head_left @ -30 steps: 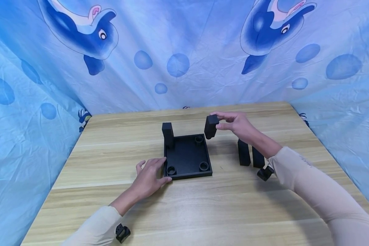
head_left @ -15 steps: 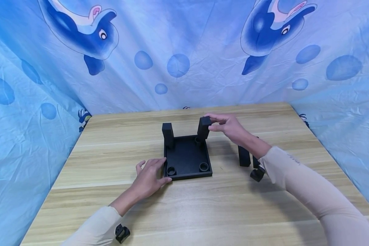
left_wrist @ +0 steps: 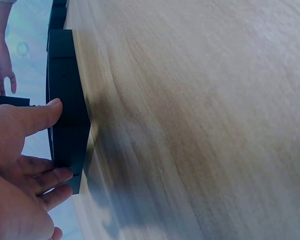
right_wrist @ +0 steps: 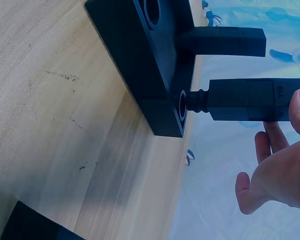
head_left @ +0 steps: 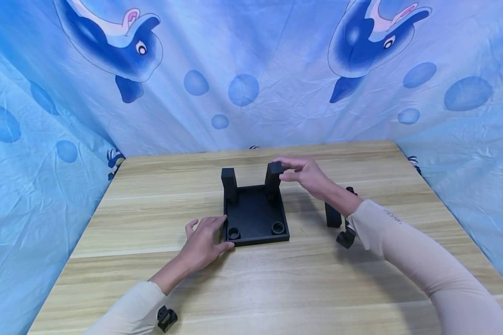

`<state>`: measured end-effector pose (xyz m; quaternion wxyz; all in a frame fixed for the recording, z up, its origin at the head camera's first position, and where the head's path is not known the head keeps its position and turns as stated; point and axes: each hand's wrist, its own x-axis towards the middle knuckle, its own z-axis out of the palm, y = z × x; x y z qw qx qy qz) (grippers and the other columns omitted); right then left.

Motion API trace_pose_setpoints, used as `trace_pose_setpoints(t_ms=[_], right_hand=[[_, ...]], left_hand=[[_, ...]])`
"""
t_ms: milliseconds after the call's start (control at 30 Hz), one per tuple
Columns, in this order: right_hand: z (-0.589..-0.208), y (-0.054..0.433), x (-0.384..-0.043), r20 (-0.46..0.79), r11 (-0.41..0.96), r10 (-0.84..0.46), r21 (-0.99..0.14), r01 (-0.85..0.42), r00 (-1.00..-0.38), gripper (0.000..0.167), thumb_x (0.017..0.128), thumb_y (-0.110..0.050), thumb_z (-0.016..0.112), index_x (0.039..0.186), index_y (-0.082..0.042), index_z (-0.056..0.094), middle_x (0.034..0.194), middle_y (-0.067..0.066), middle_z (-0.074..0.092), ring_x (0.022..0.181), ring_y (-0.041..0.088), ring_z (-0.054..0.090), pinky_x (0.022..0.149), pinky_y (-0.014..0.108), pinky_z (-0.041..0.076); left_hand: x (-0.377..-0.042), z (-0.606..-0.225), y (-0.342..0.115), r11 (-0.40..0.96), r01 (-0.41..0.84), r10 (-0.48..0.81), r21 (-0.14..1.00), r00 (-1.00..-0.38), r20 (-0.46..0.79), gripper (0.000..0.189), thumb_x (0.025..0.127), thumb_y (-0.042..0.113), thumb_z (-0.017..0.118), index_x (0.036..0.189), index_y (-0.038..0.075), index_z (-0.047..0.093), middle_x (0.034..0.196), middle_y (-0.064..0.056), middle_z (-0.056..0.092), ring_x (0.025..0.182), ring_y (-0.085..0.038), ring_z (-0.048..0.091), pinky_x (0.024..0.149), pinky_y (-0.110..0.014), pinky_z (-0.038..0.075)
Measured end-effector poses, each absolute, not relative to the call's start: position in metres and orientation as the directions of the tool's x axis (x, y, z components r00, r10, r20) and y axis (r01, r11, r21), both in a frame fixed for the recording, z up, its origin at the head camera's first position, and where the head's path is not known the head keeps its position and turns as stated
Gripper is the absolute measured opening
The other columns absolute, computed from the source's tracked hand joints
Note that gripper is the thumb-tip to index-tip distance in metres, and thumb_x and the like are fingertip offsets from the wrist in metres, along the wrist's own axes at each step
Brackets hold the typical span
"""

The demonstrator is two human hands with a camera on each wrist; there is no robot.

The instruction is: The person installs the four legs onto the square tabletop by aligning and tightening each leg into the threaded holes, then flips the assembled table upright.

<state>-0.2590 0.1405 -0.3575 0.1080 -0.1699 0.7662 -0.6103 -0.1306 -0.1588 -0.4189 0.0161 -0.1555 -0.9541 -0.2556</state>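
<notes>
A black square base (head_left: 255, 214) with raised edges lies on the table, round sockets in its corners. My left hand (head_left: 203, 242) grips its near left corner, thumb at the front wall (left_wrist: 67, 107) and fingers along the side. At the far left corner a black leg (head_left: 229, 184) stands upright. My right hand (head_left: 306, 176) pinches a second, square-sided leg (head_left: 273, 176) near its top, over the far right corner. In the right wrist view, that leg's ridged round end (right_wrist: 197, 101) is at the mouth of the socket (right_wrist: 182, 105). Both near sockets (head_left: 278, 227) hold nothing.
Right of the base are two more black legs, one (head_left: 333, 216) beside the right forearm and one (head_left: 351, 190) partly hidden by it. A blue curtain with cartoon dolphins (head_left: 243, 111) hangs behind the wooden table (head_left: 251, 288).
My right hand has carried the leg leftward from beside the base to its far right socket, and lowered it slightly. The left hand and the base have stayed in place.
</notes>
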Motion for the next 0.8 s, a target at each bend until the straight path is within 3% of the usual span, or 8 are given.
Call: trace_pose_setpoints(t_ms=[233, 533, 800], right_hand=[[-0.3603, 0.1385, -0.2606, 0.023, 0.187, -0.397, -0.977, -0.106, -0.917, 0.044, 0.09, -0.007, 0.067, 0.133, -0.014, 0.06, 0.127, 0.01, 0.061, 0.117, 0.03, 0.052, 0.089, 0.04, 0.047], [-0.3587, 0.1361, -0.2601, 0.014, 0.162, -0.391, -0.983, -0.084, -0.92, 0.044, 0.09, -0.007, 0.067, 0.133, -0.013, 0.06, 0.139, 0.007, 0.054, 0.127, 0.025, 0.048, 0.098, 0.044, 0.043], [-0.3584, 0.1338, -0.2628, 0.023, 0.148, -0.377, -0.985, -0.085, -0.926, 0.045, 0.09, -0.006, 0.066, 0.134, -0.012, 0.059, 0.131, 0.014, 0.058, 0.122, 0.029, 0.051, 0.099, 0.044, 0.041]], left_hand=[[-0.1302, -0.4186, -0.1584, 0.824, 0.303, 0.286, 0.48, -0.952, 0.111, 0.074, 0.077, 0.031, 0.081, 0.137, 0.001, 0.051, 0.133, -0.014, 0.056, 0.127, -0.03, 0.046, 0.104, -0.058, 0.01], [-0.1306, -0.4188, -0.1586, 0.825, 0.305, 0.284, 0.475, -0.952, 0.117, 0.074, 0.077, 0.031, 0.082, 0.137, 0.001, 0.051, 0.133, -0.014, 0.056, 0.126, -0.03, 0.046, 0.104, -0.058, 0.011], [-0.1313, -0.4193, -0.159, 0.823, 0.311, 0.287, 0.475, -0.95, 0.124, 0.074, 0.077, 0.031, 0.082, 0.137, 0.001, 0.052, 0.133, -0.014, 0.056, 0.126, -0.029, 0.046, 0.103, -0.058, 0.011]])
